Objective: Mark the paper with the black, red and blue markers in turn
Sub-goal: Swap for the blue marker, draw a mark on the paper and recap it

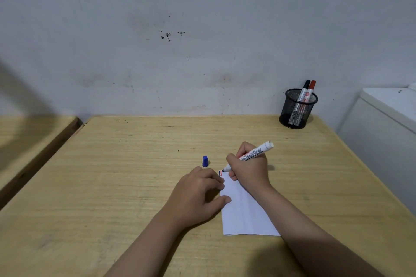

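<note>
A white sheet of paper [244, 211] lies on the wooden desk [126, 177]. My right hand [249, 166] grips an uncapped white marker [254, 154], its tip touching the paper's top left corner beside short black and red marks [220, 172]. My left hand [198, 195] rests flat with its fingers pressing the paper's left edge. The blue cap [205, 161] stands on the desk just beyond my left hand. The black marker [304, 91] and red marker [310, 91] stand capped in the pen holder.
A black mesh pen holder [297, 110] stands at the desk's far right corner against the wall. A white cabinet [382, 123] borders the desk on the right. Another wooden surface [27, 139] sits to the left, across a gap.
</note>
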A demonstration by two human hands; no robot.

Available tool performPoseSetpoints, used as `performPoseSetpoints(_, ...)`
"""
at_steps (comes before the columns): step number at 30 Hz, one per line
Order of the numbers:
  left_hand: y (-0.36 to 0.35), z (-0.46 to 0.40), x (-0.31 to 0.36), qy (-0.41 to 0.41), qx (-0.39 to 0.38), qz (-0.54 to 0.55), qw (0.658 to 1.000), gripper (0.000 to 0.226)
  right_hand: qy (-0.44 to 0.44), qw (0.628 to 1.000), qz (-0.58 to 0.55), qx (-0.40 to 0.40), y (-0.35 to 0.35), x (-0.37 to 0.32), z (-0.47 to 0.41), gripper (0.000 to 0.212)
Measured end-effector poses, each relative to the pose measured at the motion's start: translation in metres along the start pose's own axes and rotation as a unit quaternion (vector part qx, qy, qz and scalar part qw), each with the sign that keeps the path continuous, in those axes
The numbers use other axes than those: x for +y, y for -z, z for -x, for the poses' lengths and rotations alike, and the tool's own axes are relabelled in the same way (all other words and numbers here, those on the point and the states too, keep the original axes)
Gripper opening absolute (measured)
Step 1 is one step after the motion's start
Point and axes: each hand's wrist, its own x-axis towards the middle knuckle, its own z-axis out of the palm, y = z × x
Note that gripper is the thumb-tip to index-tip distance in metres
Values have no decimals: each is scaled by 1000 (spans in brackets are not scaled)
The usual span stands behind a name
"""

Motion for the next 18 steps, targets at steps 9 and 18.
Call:
performPoseSetpoints(9,0,-1,1,3,1,5,1000,37,-13,1000,6,-17,-2,-2,-2,29)
performPoseSetpoints(18,0,-1,1,6,5,11,1000,38,-30,998,-52,-1,3,2,-5,34)
